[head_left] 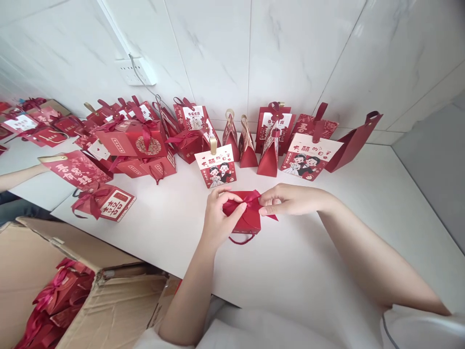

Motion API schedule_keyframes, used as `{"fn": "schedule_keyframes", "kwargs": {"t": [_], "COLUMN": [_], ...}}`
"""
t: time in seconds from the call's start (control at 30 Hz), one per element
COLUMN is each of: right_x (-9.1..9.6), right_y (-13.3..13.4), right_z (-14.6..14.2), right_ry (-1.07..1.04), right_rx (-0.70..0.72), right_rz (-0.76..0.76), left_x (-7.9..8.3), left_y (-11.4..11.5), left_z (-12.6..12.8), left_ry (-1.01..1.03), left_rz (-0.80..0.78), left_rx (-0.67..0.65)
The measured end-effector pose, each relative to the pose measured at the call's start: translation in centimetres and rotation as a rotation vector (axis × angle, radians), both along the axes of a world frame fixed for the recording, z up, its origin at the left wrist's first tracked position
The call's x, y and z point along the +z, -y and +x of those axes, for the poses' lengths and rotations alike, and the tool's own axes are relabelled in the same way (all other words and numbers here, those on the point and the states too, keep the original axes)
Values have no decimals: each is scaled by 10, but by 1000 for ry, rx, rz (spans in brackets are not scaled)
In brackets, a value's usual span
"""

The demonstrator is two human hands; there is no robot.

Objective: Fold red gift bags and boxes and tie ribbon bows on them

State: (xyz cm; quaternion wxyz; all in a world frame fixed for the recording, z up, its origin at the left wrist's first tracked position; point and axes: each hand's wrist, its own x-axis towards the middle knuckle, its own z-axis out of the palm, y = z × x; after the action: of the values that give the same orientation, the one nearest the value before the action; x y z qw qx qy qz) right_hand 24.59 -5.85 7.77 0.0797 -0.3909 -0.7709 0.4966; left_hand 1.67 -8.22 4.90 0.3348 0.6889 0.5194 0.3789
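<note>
A small red gift box (247,224) rests on the white table in front of me, a cord handle curling out at its near side. Across its top lies a dark red ribbon bow (250,198). My left hand (223,208) is at the bow's left side, thumb and forefinger pinched on the ribbon. On the right side, my right hand (286,199) has its fingers closed on the bow's other loop, with a ribbon tail hanging below them. Just behind stands a cream and red box with a cartoon couple (218,169).
Triangular red boxes (268,162) and ribbon-handled bags line the wall. Stacked red boxes (132,143) stand left, with a double-happiness box (114,203) nearer. A cardboard carton (109,295) holding red boxes sits at the lower left. Another person's arm (25,175) reaches in from the left.
</note>
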Motion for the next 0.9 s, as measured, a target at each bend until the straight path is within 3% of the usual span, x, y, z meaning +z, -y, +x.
{"fn": "schedule_keyframes", "kwargs": {"t": [0.7, 0.8, 0.9], "right_x": [-2, -1, 1], "right_y": [-5, -4, -3], "right_z": [1, 1, 4], "right_ry": [-29, -22, -14], "right_rx": [125, 88, 17], "right_rz": [-30, -46, -62], "left_x": [-9, -7, -3], "left_y": [-2, -1, 0], "left_z": [-3, -4, -9], "left_ry": [-88, -46, 127], "left_rz": [-55, -63, -140], "left_rx": [29, 20, 14]}}
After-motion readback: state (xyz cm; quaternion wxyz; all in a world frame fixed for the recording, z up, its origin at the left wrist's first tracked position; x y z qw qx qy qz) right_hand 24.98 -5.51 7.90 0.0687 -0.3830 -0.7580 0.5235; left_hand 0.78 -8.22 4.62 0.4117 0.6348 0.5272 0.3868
